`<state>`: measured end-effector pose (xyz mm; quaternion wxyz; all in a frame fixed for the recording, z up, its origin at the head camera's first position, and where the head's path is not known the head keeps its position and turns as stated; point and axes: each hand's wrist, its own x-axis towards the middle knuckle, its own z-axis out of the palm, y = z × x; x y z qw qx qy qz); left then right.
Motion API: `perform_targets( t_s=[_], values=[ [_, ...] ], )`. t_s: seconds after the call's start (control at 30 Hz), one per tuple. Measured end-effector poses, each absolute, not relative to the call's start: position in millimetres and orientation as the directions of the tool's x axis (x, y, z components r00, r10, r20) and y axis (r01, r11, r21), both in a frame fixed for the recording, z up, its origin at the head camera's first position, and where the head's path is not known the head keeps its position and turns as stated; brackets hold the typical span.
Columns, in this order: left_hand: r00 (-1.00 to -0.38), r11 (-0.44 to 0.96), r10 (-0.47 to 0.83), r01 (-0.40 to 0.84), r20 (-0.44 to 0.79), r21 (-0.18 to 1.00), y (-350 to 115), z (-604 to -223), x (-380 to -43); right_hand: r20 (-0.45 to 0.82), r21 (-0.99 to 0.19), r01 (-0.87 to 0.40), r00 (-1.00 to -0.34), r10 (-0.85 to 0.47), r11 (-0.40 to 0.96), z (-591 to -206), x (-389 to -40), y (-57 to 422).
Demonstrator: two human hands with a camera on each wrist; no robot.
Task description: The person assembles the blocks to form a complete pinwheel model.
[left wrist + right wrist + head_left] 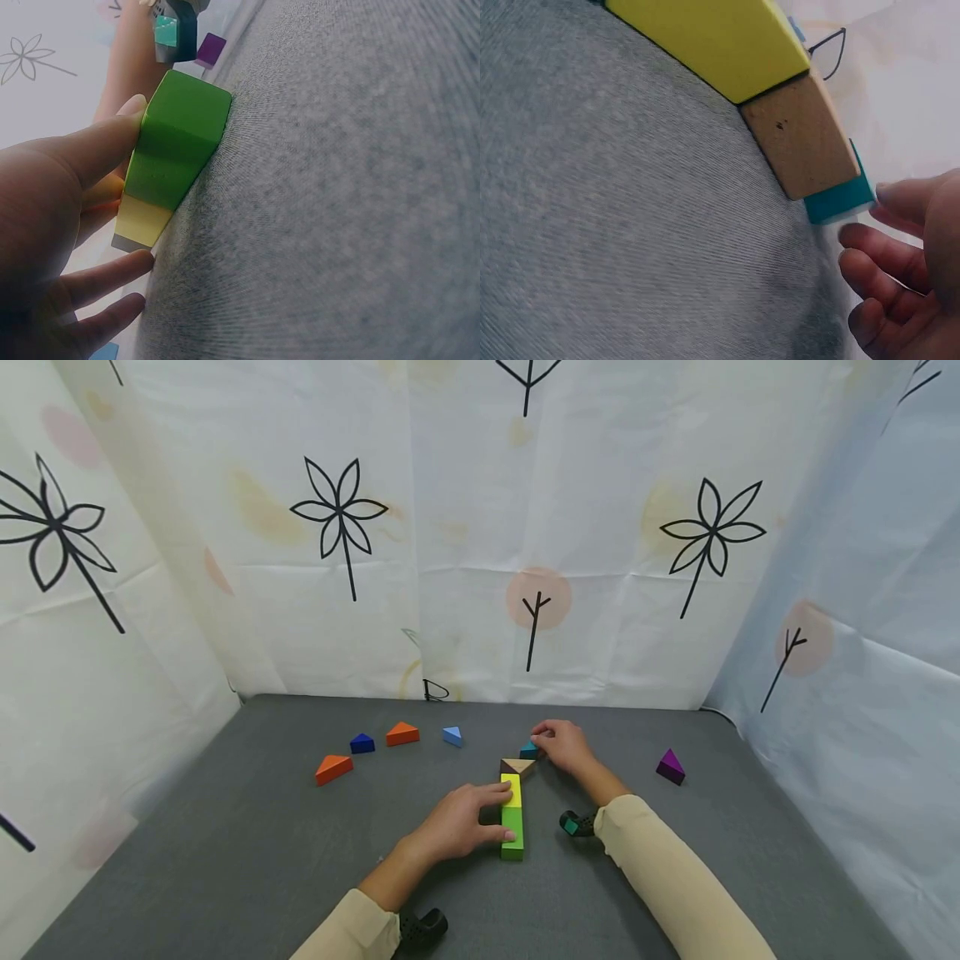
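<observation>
In the head view, the teal block (527, 752) lies just beyond the wooden triangle (522, 766), left of the nearer right hand (566, 747); the yellow block (515, 782) and green block (513, 822) form a long axis on the triangle's near side, the left hand (456, 818) spread, touching both. The left wrist view shows its thumb against the green block, ungripped. In the right wrist view, the teal block meets the right fingertips past the triangle; whether they pinch it cannot be told.

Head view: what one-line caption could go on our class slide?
Left hand touches the yellow block and green block; right hand is at the teal block beyond the wooden block.
</observation>
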<state>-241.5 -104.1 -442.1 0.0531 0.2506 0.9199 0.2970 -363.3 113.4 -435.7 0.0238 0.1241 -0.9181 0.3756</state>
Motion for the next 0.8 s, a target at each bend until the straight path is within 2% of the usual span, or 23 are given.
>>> perform_targets(
  t_s=[0.37,0.57,0.8],
  values=[
    [-0.865,0.691,0.496,0.443,0.070,0.571,-104.1,-442.5,-241.0,0.079,-0.687,-0.380,-0.886,-0.457,0.620,-431.3,-367.6,128.5],
    [-0.862,0.688,0.501,0.450,0.076,0.569,-104.3,-443.0,-241.5,0.083,-0.655,-0.408,-0.875,-0.477,0.635,-431.5,-368.0,129.5],
    [-0.858,0.682,0.509,0.454,0.074,0.573,-104.5,-442.7,-241.6,0.081,-0.676,-0.381,-0.889,-0.451,0.631,-428.8,-365.8,121.6]
  ],
)
